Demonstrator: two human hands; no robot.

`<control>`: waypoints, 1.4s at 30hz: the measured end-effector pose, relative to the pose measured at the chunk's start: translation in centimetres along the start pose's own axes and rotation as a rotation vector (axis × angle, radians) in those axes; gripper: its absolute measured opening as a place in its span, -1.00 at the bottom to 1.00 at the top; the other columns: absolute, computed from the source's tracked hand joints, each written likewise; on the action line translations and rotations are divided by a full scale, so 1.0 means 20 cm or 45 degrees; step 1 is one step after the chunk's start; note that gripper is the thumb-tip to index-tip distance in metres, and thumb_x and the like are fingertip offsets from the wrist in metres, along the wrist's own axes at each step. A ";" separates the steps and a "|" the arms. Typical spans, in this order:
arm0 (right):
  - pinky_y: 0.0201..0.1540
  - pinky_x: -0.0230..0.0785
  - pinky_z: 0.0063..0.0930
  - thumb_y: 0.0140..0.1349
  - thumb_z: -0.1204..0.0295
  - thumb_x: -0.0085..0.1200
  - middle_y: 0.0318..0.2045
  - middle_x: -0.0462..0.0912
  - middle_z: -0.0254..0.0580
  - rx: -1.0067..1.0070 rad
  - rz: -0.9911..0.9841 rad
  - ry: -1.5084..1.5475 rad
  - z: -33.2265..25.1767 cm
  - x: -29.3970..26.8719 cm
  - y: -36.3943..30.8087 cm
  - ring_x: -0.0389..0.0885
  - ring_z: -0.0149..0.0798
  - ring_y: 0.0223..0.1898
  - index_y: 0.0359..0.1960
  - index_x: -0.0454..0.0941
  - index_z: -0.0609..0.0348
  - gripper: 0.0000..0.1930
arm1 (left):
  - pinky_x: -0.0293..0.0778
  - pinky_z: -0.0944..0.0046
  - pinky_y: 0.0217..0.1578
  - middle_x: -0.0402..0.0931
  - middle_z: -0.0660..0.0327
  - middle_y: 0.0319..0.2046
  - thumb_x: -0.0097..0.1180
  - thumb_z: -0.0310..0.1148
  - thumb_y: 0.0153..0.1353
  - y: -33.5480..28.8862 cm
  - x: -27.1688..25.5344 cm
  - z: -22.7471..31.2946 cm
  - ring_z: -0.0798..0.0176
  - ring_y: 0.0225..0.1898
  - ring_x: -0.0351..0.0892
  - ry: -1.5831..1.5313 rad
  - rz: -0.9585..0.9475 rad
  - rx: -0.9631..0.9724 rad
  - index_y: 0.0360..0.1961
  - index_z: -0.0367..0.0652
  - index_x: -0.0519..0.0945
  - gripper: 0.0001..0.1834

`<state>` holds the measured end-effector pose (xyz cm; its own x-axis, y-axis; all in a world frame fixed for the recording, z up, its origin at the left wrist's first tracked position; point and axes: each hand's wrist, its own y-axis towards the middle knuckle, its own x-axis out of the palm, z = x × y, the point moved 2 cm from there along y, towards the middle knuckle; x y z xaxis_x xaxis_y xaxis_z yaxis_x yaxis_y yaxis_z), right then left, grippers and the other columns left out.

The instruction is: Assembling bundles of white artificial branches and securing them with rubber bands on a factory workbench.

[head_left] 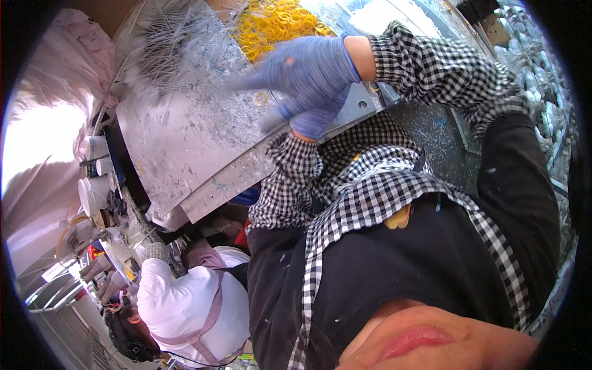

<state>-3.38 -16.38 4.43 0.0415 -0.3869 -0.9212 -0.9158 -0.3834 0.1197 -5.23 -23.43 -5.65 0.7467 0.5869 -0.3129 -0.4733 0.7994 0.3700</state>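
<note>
Above the metal worktable point(166, 142), my right hand point(311, 68) in a blue-grey knit glove reaches left. Its fingers point toward the table's far left and are smeared by motion. My left hand point(314, 118), in a matching glove, lies just below and partly behind it. The left fingers are blurred and partly covered, so any held thing cannot be made out. Just beyond my right hand lies a pile of yellow rings point(271, 24). One loose yellow ring point(261, 98) shows between the two hands. Farther left spreads a bundle of thin grey strands point(161, 46).
A white heap point(394, 17) lies at the far right of the table. Many whitish pieces point(546, 98) fill the right edge. At lower left a co-worker in a white top point(191, 302) sits near white containers point(92, 194). Pale pink cloth point(55, 123) hangs at left.
</note>
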 end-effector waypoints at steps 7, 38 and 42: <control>0.32 0.16 -0.01 0.24 -0.23 0.01 0.20 0.47 -0.03 -0.652 0.351 0.053 -0.17 -0.15 0.06 0.40 0.01 0.23 0.28 0.41 -0.04 -0.29 | 0.57 0.40 -0.17 0.63 0.23 -0.22 0.37 -0.49 0.12 -0.03 -0.06 0.04 0.38 -0.21 0.62 0.027 -0.030 0.007 -0.11 -0.21 0.53 -0.67; 0.43 0.11 -0.08 -0.13 -0.02 0.48 0.33 0.28 0.21 0.496 0.564 0.058 0.20 0.60 -0.55 0.24 0.10 0.39 0.42 0.09 0.24 0.14 | 0.15 0.01 0.38 0.43 0.02 0.18 0.56 -0.05 -0.22 -0.13 -0.16 -0.35 -0.06 0.26 0.36 0.885 -0.661 0.421 0.25 -0.08 0.32 -0.01; 0.42 0.13 -0.09 -0.17 0.06 0.50 0.33 0.29 0.20 0.364 0.540 -0.027 0.12 0.58 -0.56 0.26 0.12 0.37 0.39 0.10 0.33 0.14 | -0.04 -0.20 0.41 0.43 0.09 0.23 0.35 0.11 -0.05 -0.19 -0.16 -0.43 0.00 0.36 0.28 1.022 -0.659 0.436 0.24 -0.06 0.41 -0.16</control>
<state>6.37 -14.66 -8.51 -0.3628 -0.4404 -0.8212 -0.9231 0.0494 0.3813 -9.84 -27.24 -13.64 0.2274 0.1925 -0.9546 0.0731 0.9741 0.2138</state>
